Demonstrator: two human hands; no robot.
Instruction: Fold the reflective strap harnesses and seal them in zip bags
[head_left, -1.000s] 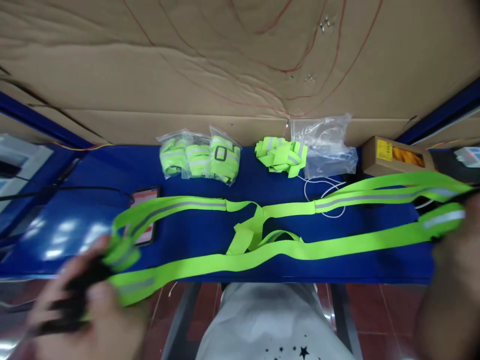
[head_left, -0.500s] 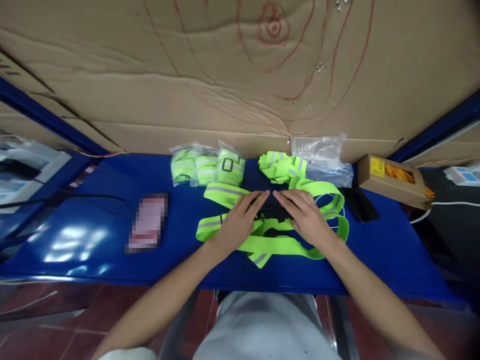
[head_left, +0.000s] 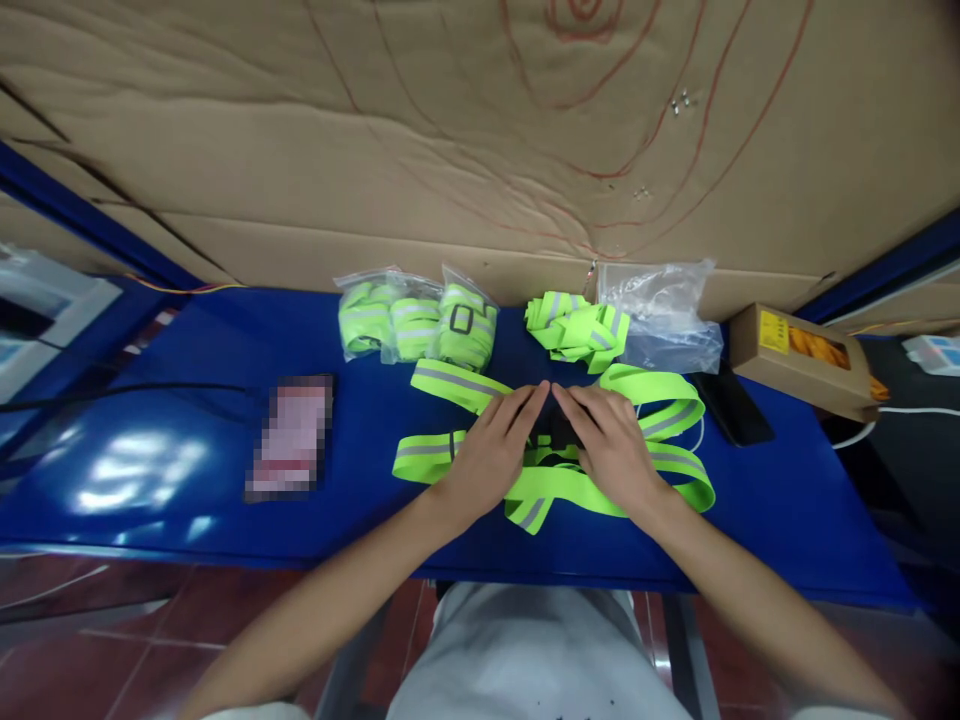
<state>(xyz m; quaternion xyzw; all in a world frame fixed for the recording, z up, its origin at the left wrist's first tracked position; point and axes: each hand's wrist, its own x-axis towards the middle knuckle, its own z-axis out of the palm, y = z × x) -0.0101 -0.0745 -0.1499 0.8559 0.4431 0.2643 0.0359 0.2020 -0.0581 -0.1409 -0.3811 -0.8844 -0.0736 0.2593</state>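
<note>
A fluorescent yellow-green reflective strap harness (head_left: 570, 488) with grey stripes lies spread in loops on the blue table. Over its middle, my left hand (head_left: 487, 455) and my right hand (head_left: 616, 445) come together, fingers closed and fingertips nearly touching. Between them shows a black part (head_left: 559, 430) of the harness, held from both sides; the hands cover much of it. Strap loops stick out past both hands, and a short strap end hangs toward the front edge. Behind my hands rests a folded bundle of the same strap (head_left: 581, 330).
Several clear bags of rolled strap (head_left: 416, 328) stand against the cardboard wall (head_left: 300, 190). Empty plastic bags (head_left: 667, 315), a black phone (head_left: 733, 410) and a cardboard box (head_left: 806, 360) with orange contents are at right. A blurred-out pink, dark-edged flat object (head_left: 292, 440) lies left.
Both hands stay on the black part, with the fingertips slightly closer together. The right strap loops have shifted a little away from the folded bundle. The camera view has tilted slightly.
</note>
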